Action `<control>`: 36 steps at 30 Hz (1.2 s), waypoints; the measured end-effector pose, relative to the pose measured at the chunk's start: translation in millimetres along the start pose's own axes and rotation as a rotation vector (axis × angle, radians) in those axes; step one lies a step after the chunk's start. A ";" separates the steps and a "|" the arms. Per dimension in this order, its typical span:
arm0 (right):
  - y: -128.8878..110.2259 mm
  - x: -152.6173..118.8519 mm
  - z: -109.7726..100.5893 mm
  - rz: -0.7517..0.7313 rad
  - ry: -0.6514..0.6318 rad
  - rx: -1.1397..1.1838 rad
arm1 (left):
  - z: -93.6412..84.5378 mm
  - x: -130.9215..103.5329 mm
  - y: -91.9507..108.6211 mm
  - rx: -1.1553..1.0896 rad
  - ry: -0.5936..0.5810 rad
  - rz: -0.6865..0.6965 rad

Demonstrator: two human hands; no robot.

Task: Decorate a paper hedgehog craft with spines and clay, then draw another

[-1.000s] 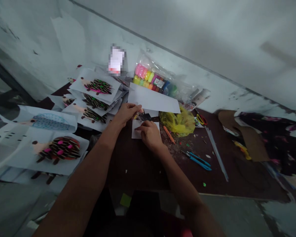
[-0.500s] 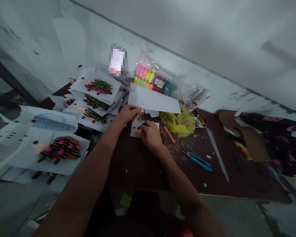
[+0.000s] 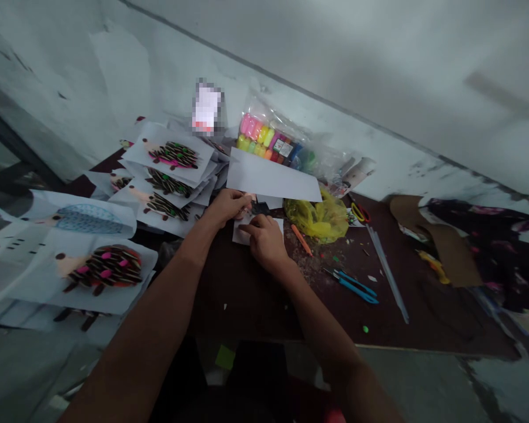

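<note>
The right hand is pressing fingertips onto the small white paper on the worktop, having crept closer to the left hand, which is pinching a small dark piece just above it.

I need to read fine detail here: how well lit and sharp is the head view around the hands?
Head view: dim overall; the left hand and right hand are dark, hiding what they pinch over the small white paper; edges smear and bend; one pixelated patch.
</note>
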State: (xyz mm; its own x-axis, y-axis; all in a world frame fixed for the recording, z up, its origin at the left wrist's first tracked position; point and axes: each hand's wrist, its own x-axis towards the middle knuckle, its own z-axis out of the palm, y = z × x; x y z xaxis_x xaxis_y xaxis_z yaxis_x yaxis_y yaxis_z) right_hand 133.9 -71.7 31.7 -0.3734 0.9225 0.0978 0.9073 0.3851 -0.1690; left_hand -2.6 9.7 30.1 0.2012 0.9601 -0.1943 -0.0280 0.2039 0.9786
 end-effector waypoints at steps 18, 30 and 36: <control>32.9 -1.1 -17.2 0.140 0.511 0.767 | 12.1 -14.4 9.3 0.129 -0.307 0.216; 29.6 -3.0 -20.2 0.127 0.552 0.726 | 14.2 -21.0 16.5 0.143 -0.353 0.183; 34.3 -3.1 -16.1 0.160 0.538 0.767 | 7.4 -20.5 15.2 0.080 -0.384 0.211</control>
State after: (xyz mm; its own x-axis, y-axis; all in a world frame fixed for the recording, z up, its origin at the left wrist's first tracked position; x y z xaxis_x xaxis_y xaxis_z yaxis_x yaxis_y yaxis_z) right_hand 169.3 -61.7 41.3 0.0571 0.9038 0.4242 0.4937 0.3437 -0.7988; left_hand 0.1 -8.3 49.5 0.5489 0.8352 0.0349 -0.0343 -0.0192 0.9992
